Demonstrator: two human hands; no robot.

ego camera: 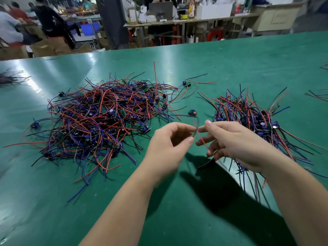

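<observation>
Green-topped table (230, 59), crowded workshop behind. Tangled wired-module heap (99, 118) left, tidier heap (248, 118) right. Above it, left hand (168, 144) and right hand (234, 142) each pinch one module's leads (202, 142).

A single view comes from a camera worn on the person's head; it faces forward and tilts down over a green table (230, 59), whose far edge bends across the upper third of the frame under the wide lens; both forearms enter from the bottom edge; the left hand (166, 148) and right hand (236, 144) meet on a wire (202, 142) just right of centre, nearest the lens and slightly blurred; a loose wire pile (99, 118) lies left of centre and a second pile (248, 112) at mid right, both somewhat farther; the top band shows workshop benches (177, 22), far and small.
</observation>
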